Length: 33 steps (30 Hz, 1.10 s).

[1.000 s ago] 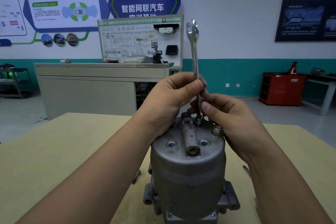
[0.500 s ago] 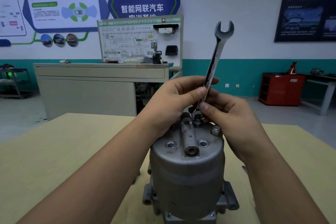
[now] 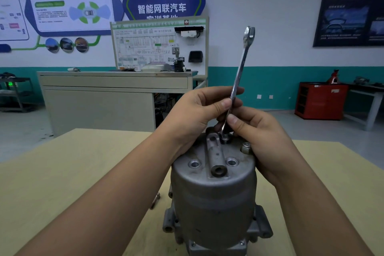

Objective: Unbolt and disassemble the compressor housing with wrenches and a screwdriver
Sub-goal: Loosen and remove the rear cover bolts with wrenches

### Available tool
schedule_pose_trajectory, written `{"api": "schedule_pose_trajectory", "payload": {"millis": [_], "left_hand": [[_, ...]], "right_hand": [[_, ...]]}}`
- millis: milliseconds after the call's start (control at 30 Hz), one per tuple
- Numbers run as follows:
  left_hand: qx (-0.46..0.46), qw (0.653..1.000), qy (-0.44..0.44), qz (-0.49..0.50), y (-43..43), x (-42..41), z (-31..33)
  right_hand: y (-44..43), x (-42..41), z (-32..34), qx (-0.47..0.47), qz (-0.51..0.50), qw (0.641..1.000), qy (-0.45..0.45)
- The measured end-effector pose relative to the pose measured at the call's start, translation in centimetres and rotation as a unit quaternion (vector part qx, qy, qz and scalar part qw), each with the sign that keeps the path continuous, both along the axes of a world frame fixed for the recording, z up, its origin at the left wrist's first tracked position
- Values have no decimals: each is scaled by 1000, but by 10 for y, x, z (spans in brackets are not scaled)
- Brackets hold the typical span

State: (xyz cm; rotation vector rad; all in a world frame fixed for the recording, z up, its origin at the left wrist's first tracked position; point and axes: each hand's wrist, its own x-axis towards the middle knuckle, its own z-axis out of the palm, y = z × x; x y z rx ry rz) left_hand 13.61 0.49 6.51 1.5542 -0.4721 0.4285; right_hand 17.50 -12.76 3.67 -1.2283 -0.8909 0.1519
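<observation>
Fingers of left hand (image 3: 193, 114) and right hand (image 3: 261, 137) pinch wrench (image 3: 239, 72), seemingly on far-edge bolt (image 3: 225, 139).

Dim even light, soft focus, bowed edges.

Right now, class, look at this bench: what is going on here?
A person pinches a wrench in both hands, the left hand higher on the shank and the right hand near its lower end. The wrench stands nearly upright, its lower end on a bolt on top of the compressor, which stands on the table. A second bolt sits by the right rim. Two holes nearer the camera are empty. What looks like a loose bolt lies on the table left of the compressor.
</observation>
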Motion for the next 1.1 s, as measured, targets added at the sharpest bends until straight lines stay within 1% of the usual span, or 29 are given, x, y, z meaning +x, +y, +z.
{"api": "schedule_pose_trajectory", "payload": {"millis": [100, 300, 633, 767, 900, 1100], "left_hand": [[8, 1000, -16, 6, 0, -1, 0], [9, 999, -28, 17, 0, -1, 0], [-18, 998, -48, 23, -1, -4, 1], [-20, 998, -49, 21, 1, -5, 0], [11, 999, -40, 15, 2, -5, 0], [-1, 1000, -15, -3, -1, -8, 1]], "right_hand": [[-2, 0, 1, -28, -22, 999, -34], [-1, 0, -1, -45, -54, 995, -77], [1, -7, 4, -27, -102, 987, -121], [1, -7, 4, -36, -131, 980, -146], [1, -8, 5, -39, -139, 979, -141], [2, -7, 5, -37, -117, 988, -99]]}}
